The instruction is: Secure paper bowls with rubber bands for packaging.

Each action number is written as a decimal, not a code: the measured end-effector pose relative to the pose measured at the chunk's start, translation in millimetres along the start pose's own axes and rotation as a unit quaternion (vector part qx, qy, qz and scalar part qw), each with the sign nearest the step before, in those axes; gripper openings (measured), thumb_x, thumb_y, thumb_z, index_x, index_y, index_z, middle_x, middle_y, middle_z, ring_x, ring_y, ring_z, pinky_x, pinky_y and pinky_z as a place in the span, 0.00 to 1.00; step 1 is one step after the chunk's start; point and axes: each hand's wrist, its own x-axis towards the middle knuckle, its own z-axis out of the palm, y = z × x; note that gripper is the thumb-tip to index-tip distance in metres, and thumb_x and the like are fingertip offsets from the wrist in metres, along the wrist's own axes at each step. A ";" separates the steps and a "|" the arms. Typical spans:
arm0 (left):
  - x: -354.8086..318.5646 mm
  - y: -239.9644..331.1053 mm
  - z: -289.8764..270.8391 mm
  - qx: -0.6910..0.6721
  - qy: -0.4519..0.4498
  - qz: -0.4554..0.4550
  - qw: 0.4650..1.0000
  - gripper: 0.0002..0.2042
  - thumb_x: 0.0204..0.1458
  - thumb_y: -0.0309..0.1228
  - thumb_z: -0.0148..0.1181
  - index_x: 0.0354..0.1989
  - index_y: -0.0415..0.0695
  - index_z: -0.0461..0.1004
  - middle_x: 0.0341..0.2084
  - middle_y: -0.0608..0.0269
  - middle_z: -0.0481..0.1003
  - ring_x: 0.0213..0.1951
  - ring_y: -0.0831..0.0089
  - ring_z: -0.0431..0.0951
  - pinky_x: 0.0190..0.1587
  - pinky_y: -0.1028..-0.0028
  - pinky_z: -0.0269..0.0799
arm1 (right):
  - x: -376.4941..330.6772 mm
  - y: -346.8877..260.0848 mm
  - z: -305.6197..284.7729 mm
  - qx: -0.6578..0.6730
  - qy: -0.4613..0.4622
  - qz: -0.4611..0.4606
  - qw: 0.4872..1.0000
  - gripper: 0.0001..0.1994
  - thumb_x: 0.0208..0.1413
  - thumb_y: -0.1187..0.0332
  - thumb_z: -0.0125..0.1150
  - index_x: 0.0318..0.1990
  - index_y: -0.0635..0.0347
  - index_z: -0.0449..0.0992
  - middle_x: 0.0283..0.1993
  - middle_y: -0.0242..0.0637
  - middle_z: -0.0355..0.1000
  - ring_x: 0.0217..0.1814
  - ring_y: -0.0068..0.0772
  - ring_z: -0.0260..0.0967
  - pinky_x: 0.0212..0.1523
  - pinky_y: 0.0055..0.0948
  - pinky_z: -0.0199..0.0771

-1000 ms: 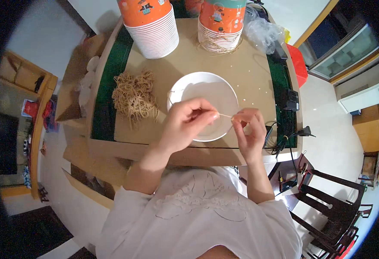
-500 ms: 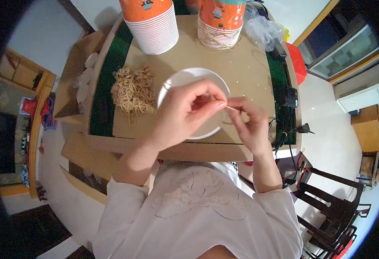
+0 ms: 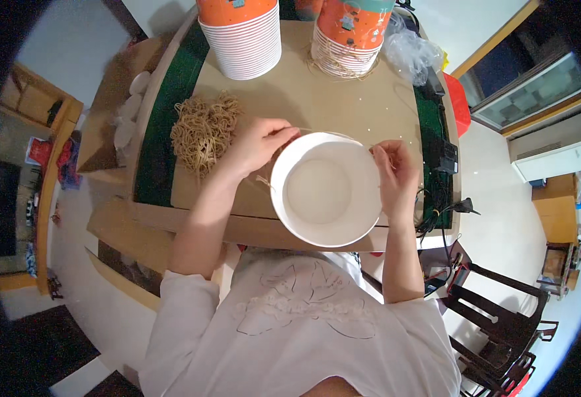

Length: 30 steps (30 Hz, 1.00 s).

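A white paper bucket faces me with its open mouth at the near edge of the table, showing a bare white inside. Along its far rim runs a thin tan cord, and a short bit of cord sticks out at its left side. My left hand is closed in a pinch on the cord beyond the upper left of the rim. At the right side of the rim, my right hand is closed too, its fingertips at the cord's other end; the exact grip is partly hidden. Left of the bucket lies a tangled heap of tan cords.
Two stacks of orange-and-white paper buckets stand at the back, one left and one right with cords round it. A clear plastic bag lies at the back right. Black cables with a plug hang at the right edge.
My hands were close together over the bucket with the cord between them; now they are apart at its two sides. The bucket has moved nearer and to the right, its mouth turned toward me.
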 end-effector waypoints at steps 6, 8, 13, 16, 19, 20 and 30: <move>-14.1 -59.5 25.6 -0.129 -0.039 0.033 0.990 0.11 0.52 0.30 0.55 0.40 0.37 0.77 0.29 0.57 0.79 0.33 0.74 0.77 0.37 0.70 0.73 | 7.2 75.2 -23.3 0.019 -0.194 0.104 0.975 0.08 0.54 0.75 0.58 0.41 0.64 0.71 0.34 0.34 0.73 0.37 0.20 0.68 0.40 0.25 0.70; -18.8 -74.8 34.0 -0.011 -0.026 0.057 0.998 0.12 0.51 0.30 0.56 0.40 0.36 0.78 0.32 0.54 0.80 0.35 0.72 0.77 0.40 0.67 0.74 | 0.6 63.1 -19.0 0.027 -0.218 0.093 0.971 0.12 0.52 0.74 0.59 0.44 0.65 0.71 0.38 0.35 0.73 0.40 0.21 0.68 0.43 0.26 0.70; -21.0 -78.1 37.5 -0.158 -0.078 -0.121 0.977 0.13 0.53 0.32 0.56 0.42 0.36 0.77 0.32 0.50 0.79 0.36 0.74 0.77 0.41 0.68 0.73 | 1.9 47.9 -30.9 0.050 -0.340 0.119 0.932 0.22 0.49 0.72 0.63 0.53 0.65 0.68 0.49 0.37 0.71 0.50 0.25 0.66 0.52 0.28 0.68; -19.8 -89.1 41.6 -0.197 -0.057 0.054 0.977 0.13 0.56 0.35 0.54 0.41 0.37 0.76 0.32 0.49 0.78 0.33 0.72 0.77 0.38 0.68 0.74 | 0.5 52.4 -34.5 0.011 -0.363 0.052 0.930 0.25 0.50 0.70 0.64 0.57 0.65 0.66 0.49 0.38 0.71 0.53 0.27 0.66 0.54 0.29 0.66; 0.5 -83.7 29.8 -0.009 -0.058 -0.071 0.996 0.13 0.60 0.37 0.47 0.42 0.38 0.70 0.34 0.59 0.76 0.31 0.71 0.75 0.30 0.68 0.72 | 18.7 31.2 -23.8 0.045 -0.358 0.072 0.930 0.20 0.55 0.73 0.57 0.56 0.64 0.65 0.49 0.38 0.71 0.51 0.28 0.67 0.52 0.30 0.68; 4.3 -45.0 22.6 -0.038 -0.054 -0.073 0.995 0.14 0.60 0.36 0.47 0.46 0.38 0.66 0.34 0.59 0.75 0.31 0.72 0.75 0.29 0.70 0.72 | 27.9 28.9 -25.2 0.054 -0.328 0.102 0.938 0.18 0.57 0.74 0.54 0.56 0.64 0.65 0.49 0.39 0.71 0.50 0.28 0.67 0.51 0.29 0.68; 83.0 156.0 -75.9 0.137 0.305 0.419 0.845 0.15 0.52 0.21 0.51 0.49 0.42 0.65 0.43 0.53 0.70 0.39 0.57 0.76 0.38 0.65 0.75 | 217.3 -152.9 -34.8 -0.246 -0.083 -0.305 0.916 0.16 0.56 0.79 0.50 0.52 0.59 0.71 0.35 0.41 0.77 0.35 0.28 0.75 0.35 0.26 0.74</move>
